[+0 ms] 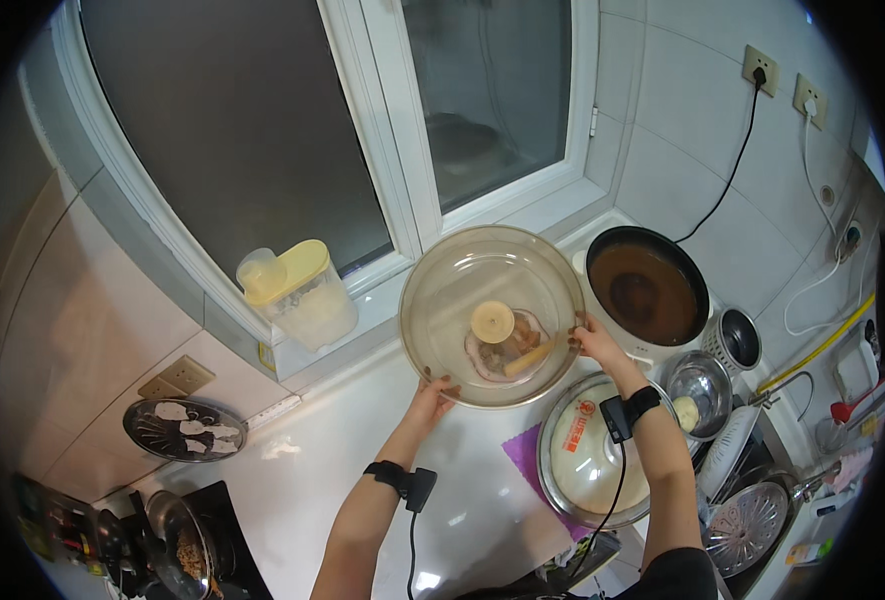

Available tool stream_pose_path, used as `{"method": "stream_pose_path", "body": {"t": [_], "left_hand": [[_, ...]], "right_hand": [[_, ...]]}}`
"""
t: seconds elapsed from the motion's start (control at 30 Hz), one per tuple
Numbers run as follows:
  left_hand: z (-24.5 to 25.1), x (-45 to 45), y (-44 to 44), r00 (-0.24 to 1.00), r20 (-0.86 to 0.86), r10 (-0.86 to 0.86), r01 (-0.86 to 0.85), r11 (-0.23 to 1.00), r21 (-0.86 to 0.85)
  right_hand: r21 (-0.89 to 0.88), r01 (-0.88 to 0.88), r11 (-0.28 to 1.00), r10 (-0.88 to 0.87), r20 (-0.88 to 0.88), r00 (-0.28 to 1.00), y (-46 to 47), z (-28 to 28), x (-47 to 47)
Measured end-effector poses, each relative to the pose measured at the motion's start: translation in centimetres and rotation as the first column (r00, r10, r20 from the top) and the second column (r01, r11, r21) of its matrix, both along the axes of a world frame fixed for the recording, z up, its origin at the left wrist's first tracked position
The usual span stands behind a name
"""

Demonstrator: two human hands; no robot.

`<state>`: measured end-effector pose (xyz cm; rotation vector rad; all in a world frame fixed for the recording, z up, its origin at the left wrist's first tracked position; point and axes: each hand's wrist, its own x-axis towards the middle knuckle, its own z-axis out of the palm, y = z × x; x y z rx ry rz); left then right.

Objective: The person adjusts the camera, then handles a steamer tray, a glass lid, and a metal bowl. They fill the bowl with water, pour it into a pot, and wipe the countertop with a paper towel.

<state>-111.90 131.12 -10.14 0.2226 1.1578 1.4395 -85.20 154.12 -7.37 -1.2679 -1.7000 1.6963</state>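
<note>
A large clear, amber-tinted plastic cover (pixel 442 300) with a beige round knob is held by its rim. My left hand (pixel 431 400) grips the near left edge, and my right hand (pixel 600 341) grips the right edge. Through the plastic I see a round dish (pixel 480 367) with food on it and a pale wooden stick or handle (pixel 528 360) lying across. Whether the cover rests on the counter or is held above it, I cannot tell. Under my right forearm is a wide metal basin with a glass lid (pixel 600 457), pale dough-like content showing through.
An electric pot of brown liquid (pixel 641 292) stands right of the cover, beside a steel bowl (pixel 701 390). A yellow-lidded container (pixel 303 300) sits on the windowsill. At lower left, a pan (pixel 179 547) is on the stove. Cables (pixel 412 555) hang from both wrist straps.
</note>
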Motion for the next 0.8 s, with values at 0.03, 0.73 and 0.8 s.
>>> {"method": "stream_pose_path", "body": {"t": [0.03, 0.73, 0.8], "left_hand": [[-0.1, -0.1, 0.6, 1.000, -0.007, -0.002, 0.002, 1.000, 0.014], [-1.5, 0.4, 2.8, 0.948, -0.311, -0.066, 0.046, 0.996, -0.071], [-0.5, 0.9, 2.6, 0.951, -0.302, -0.061, 0.046, 0.997, -0.056]], "right_hand": [[0.008, 0.017, 1.000, -0.017, -0.011, 1.000, 0.4, -0.3, -0.2], [0.030, 0.112, 0.993, -0.114, 0.086, 0.990, 3.7, -6.7, -0.5], [0.097, 0.108, 0.989, -0.118, 0.106, 0.987, 3.4, -6.4, -0.7]]}}
